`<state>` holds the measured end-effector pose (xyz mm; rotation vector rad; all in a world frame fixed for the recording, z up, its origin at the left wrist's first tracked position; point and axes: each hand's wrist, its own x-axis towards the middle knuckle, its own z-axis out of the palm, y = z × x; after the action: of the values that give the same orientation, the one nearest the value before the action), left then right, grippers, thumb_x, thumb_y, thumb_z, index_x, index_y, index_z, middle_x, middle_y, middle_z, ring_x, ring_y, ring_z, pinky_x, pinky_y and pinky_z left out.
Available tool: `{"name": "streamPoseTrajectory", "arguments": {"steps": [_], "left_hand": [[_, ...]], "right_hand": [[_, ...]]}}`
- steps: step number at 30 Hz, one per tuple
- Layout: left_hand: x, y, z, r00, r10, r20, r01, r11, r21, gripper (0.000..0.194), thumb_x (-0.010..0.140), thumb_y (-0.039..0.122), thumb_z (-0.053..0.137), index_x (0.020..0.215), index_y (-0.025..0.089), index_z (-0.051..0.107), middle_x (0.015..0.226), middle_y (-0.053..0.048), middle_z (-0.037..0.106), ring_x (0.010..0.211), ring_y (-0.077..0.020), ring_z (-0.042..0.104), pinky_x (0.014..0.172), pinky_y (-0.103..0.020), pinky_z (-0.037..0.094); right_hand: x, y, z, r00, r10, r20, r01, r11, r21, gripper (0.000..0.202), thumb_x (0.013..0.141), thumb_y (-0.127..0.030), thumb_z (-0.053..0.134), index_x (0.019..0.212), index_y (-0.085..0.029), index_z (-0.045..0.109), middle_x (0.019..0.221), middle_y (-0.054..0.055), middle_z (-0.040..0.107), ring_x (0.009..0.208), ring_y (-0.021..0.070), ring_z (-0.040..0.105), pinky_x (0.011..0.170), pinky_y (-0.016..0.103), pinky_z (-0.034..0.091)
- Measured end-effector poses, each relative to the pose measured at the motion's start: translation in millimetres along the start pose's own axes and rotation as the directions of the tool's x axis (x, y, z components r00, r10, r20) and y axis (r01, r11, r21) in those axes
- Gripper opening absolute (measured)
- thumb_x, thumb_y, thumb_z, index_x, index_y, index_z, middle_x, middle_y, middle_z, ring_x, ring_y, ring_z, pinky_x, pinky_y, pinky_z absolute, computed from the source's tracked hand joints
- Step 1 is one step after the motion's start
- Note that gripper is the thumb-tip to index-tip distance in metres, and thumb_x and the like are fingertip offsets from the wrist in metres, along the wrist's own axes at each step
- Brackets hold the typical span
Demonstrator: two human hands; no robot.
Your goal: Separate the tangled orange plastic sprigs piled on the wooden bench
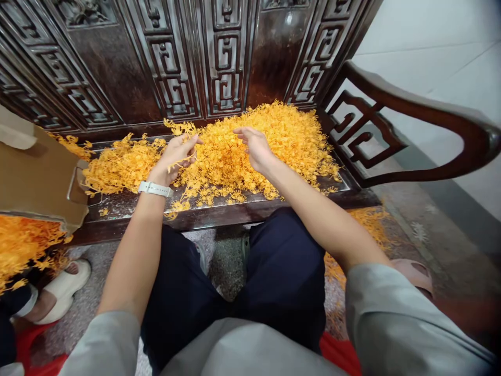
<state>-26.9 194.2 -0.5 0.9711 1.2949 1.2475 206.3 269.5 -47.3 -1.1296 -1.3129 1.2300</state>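
Note:
A big heap of small curly orange plastic-looking pieces lies on the seat of a dark carved wooden bench. To its left is a smaller heap of the same pieces. My left hand, with a pale watch at the wrist, is closed around a few orange strands; some stick out above the fingers and one hangs below the thumb. Over the big heap, my right hand has its fingers stretched out toward the left one. I see nothing held in it, though its palm is partly hidden.
At the left a cardboard box stands on the bench, with more orange pieces below it. The curved armrest bounds the right side. Orange strands lie on the floor. Another person's white shoe shows at lower left.

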Motion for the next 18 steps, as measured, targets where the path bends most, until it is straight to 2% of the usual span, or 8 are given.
{"name": "streamPoseTrajectory", "arguments": {"steps": [2, 5, 8, 10, 12, 14, 16, 18], "left_hand": [[-1, -3, 0.4, 0.997, 0.033, 0.074, -0.04, 0.995, 0.088, 0.022, 0.097, 0.032, 0.084, 0.086, 0.018, 0.072, 0.051, 0.001, 0.05, 0.036, -0.0085, 0.038, 0.037, -0.02, 0.018], [-1, -7, 1.4, 0.985, 0.072, 0.154, -0.105, 0.97, 0.217, 0.021, 0.091, 0.027, 0.089, 0.089, 0.019, 0.069, 0.05, 0.004, 0.048, 0.039, -0.0085, 0.037, 0.041, -0.02, 0.02], [-2, -10, 6.1, 0.968, 0.07, 0.24, -0.152, 0.928, 0.341, 0.026, 0.089, 0.026, 0.091, 0.099, 0.018, 0.069, 0.051, 0.007, 0.047, 0.042, -0.0077, 0.036, 0.044, -0.021, 0.021], [-4, -12, 12.1, 0.946, 0.071, 0.317, -0.203, 0.89, 0.408, 0.029, 0.09, 0.028, 0.089, 0.105, 0.016, 0.069, 0.053, 0.007, 0.048, 0.043, -0.0077, 0.036, 0.046, -0.022, 0.02], [-6, -15, 19.5, 0.923, 0.067, 0.378, -0.25, 0.853, 0.458, 0.032, 0.092, 0.031, 0.086, 0.111, 0.014, 0.068, 0.054, 0.007, 0.047, 0.043, -0.0078, 0.033, 0.047, -0.024, 0.019], [-10, -19, 27.2, 0.905, 0.069, 0.419, -0.294, 0.813, 0.503, 0.034, 0.094, 0.031, 0.083, 0.117, 0.013, 0.066, 0.058, 0.008, 0.046, 0.045, -0.009, 0.033, 0.049, -0.026, 0.021], [-15, -23, 33.8, 0.897, 0.102, 0.43, -0.349, 0.759, 0.549, 0.034, 0.094, 0.028, 0.08, 0.12, 0.014, 0.063, 0.067, 0.005, 0.049, 0.053, -0.0119, 0.041, 0.054, -0.027, 0.029], [-20, -25, 38.5, 0.894, 0.139, 0.425, -0.394, 0.693, 0.603, 0.031, 0.093, 0.025, 0.079, 0.116, 0.015, 0.06, 0.077, 0.002, 0.054, 0.064, -0.0156, 0.049, 0.062, -0.029, 0.036]], "right_hand": [[-4, -4, 4, 0.999, -0.043, 0.007, 0.043, 0.999, 0.001, 0.016, 0.108, -0.024, 0.056, 0.099, -0.018, 0.068, 0.124, 0.011, 0.072, 0.126, 0.0196, 0.064, 0.119, 0.04, 0.045], [-14, -12, 13, 0.99, -0.134, 0.046, 0.136, 0.99, -0.038, 0.008, 0.106, -0.024, 0.063, 0.104, -0.018, 0.067, 0.122, 0.011, 0.073, 0.12, 0.0196, 0.066, 0.115, 0.038, 0.049], [-27, -20, 24, 0.973, -0.102, 0.205, 0.102, 0.995, 0.013, 0.023, 0.109, -0.041, 0.066, 0.119, -0.02, 0.064, 0.127, 0.011, 0.07, 0.108, 0.019, 0.068, 0.092, 0.033, 0.057], [-36, -23, 32, 0.949, -0.047, 0.31, 0.036, 0.998, 0.042, 0.034, 0.108, -0.05, 0.068, 0.124, -0.022, 0.061, 0.12, 0.01, 0.069, 0.093, 0.017, 0.066, 0.074, 0.029, 0.056], [-41, -22, 41, 0.945, -0.013, 0.327, -0.003, 0.999, 0.046, 0.036, 0.108, -0.055, 0.067, 0.115, -0.021, 0.06, 0.1, 0.005, 0.064, 0.075, 0.0137, 0.058, 0.061, 0.027, 0.048], [-42, -18, 47, 0.961, 0.009, 0.277, -0.025, 0.998, 0.055, 0.039, 0.11, -0.057, 0.064, 0.098, -0.021, 0.056, 0.082, 0.0, 0.054, 0.065, 0.0109, 0.045, 0.055, 0.026, 0.038], [-39, -13, 50, 0.972, 0.033, 0.233, -0.055, 0.995, 0.086, 0.05, 0.111, -0.061, 0.058, 0.083, -0.021, 0.047, 0.072, -0.003, 0.044, 0.062, 0.0095, 0.037, 0.055, 0.026, 0.032], [-36, -9, 51, 0.973, 0.045, 0.227, -0.071, 0.992, 0.107, 0.058, 0.11, -0.067, 0.053, 0.075, -0.022, 0.04, 0.068, -0.004, 0.039, 0.061, 0.0093, 0.036, 0.056, 0.026, 0.03]]}}
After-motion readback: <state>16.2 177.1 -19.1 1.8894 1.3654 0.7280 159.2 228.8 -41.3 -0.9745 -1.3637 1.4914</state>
